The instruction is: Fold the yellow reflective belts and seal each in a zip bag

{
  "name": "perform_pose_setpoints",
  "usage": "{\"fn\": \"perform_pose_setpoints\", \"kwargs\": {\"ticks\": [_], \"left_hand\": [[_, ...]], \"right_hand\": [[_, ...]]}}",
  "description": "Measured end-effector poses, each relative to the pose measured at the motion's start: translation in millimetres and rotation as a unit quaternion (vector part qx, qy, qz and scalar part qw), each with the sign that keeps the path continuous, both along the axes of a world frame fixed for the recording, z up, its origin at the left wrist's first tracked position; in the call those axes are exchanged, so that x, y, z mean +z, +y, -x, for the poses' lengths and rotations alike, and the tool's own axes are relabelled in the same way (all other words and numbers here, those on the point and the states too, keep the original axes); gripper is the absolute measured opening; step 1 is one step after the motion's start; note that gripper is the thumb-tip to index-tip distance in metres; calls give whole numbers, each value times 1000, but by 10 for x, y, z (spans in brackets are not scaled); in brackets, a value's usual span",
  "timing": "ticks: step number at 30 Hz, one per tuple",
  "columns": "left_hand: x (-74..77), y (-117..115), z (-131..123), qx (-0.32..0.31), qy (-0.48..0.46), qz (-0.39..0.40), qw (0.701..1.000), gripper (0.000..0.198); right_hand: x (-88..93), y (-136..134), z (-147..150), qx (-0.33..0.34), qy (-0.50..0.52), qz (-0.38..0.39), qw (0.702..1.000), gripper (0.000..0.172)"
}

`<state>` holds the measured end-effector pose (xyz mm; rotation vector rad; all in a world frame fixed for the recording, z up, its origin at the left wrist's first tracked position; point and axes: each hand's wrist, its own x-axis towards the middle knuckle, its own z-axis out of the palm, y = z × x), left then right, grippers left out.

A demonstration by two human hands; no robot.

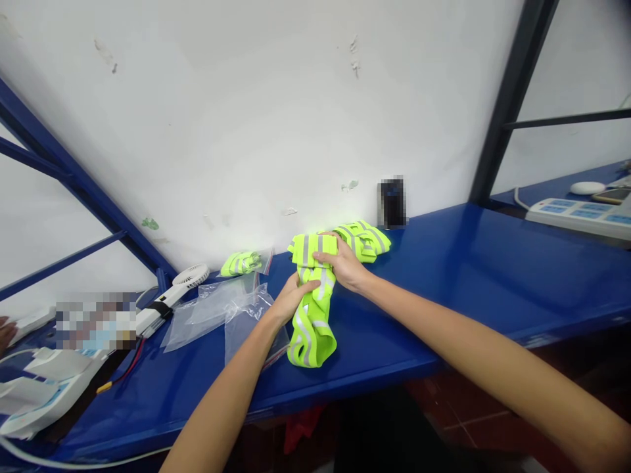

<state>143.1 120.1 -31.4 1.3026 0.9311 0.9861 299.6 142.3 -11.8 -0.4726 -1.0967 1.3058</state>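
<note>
A neon-yellow reflective vest point(312, 328) with grey stripes lies partly folded on the blue table point(468, 276). My left hand point(292, 297) pinches its left side near the middle. My right hand point(345, 261) grips its upper folded part from the right. Both hands are closed on the fabric. A second folded vest point(367, 238) lies just behind my right hand. A third, small folded vest point(240, 263) sits inside a clear bag near the wall.
Several clear plastic bags point(224, 310) lie left of the vest. A white handheld fan point(175, 289) and white devices point(34, 394) sit at the far left. A dark small object point(393, 202) leans on the wall. A power strip point(576, 215) rests at right.
</note>
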Motion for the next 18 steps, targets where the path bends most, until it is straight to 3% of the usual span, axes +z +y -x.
{"fn": "perform_pose_setpoints", "kwargs": {"ticks": [6,13,15,18], "left_hand": [[44,-58,-5,-61,-9,44,997,43],[46,-61,-3,-63,-25,71,995,44],[35,-48,-9,-48,-35,83,995,42],[12,-27,-24,-24,-51,89,994,39]], "right_hand": [[42,17,-52,-26,3,0,1000,50],[69,44,-147,-47,-79,-34,995,80],[73,62,-190,-66,-135,-74,986,71],[70,71,-251,-93,-244,-177,949,48]]}}
